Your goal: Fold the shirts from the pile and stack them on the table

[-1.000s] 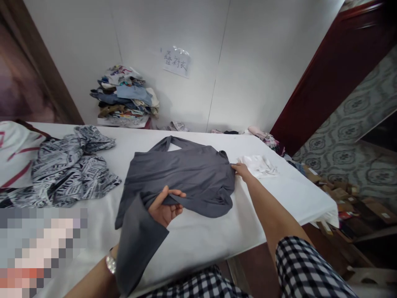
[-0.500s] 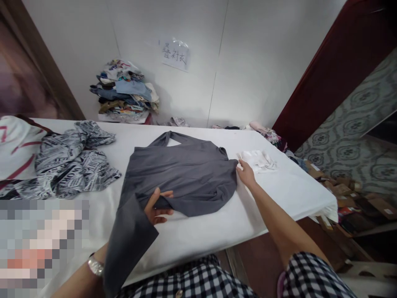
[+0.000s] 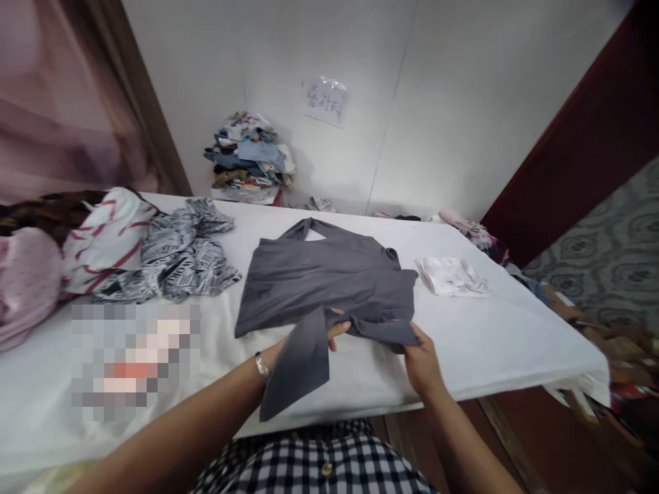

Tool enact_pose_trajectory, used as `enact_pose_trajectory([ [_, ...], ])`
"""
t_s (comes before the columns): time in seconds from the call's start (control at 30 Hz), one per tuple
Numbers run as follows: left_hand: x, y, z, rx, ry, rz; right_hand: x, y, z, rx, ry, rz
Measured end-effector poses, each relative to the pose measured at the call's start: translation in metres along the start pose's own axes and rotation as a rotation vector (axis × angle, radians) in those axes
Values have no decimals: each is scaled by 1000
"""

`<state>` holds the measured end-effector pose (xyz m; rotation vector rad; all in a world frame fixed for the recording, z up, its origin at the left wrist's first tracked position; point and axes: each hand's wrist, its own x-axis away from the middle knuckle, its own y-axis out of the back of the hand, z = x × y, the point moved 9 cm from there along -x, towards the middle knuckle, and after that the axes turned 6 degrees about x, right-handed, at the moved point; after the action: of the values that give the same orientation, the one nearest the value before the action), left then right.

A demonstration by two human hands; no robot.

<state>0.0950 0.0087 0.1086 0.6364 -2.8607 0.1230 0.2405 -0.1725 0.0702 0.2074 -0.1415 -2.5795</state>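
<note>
A dark grey long-sleeved shirt (image 3: 329,274) lies spread on the white-covered table, its far sleeve bent into a loop at the back. The near sleeve is lifted, and its wide end drapes over my left wrist. My left hand (image 3: 338,330) is closed around the sleeve, part of its fingers hidden by cloth. Farther right along the same sleeve, my right hand (image 3: 423,359) pinches the fabric near the shirt's right side. A folded white garment (image 3: 453,276) rests just right of the shirt, apart from both hands.
Black-and-white printed cloth (image 3: 178,264), a white garment with red stripes (image 3: 110,237) and pink cloth (image 3: 28,278) are heaped at left. A tall pile of clothes (image 3: 252,154) stands by the wall, under a paper sign (image 3: 326,101). A pixelated patch covers part of the table.
My right hand has left the shirt's far right corner and come toward me onto the near sleeve. My left hand has moved right along the sleeve and closed. The view has shifted left.
</note>
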Motion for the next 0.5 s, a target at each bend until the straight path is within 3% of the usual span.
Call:
enact_pose_trajectory([
  [0.07, 4, 37, 7, -312, -115, -128, -1, 24, -2, -122, -68, -97],
  [0.2, 30, 95, 16, -750, -294, -339, 0, 34, 1, -211, -123, -28],
  [0.27, 42, 112, 19, -949, -345, -383, -1, 35, 6, -155, -107, 5],
  [0.37, 49, 130, 25, -1162, -309, -379, -7, 39, 13, -34, -65, 9],
  [0.5, 48, 138, 23, -1348, -272, -374, -18, 47, 22, 143, 1, -18],
])
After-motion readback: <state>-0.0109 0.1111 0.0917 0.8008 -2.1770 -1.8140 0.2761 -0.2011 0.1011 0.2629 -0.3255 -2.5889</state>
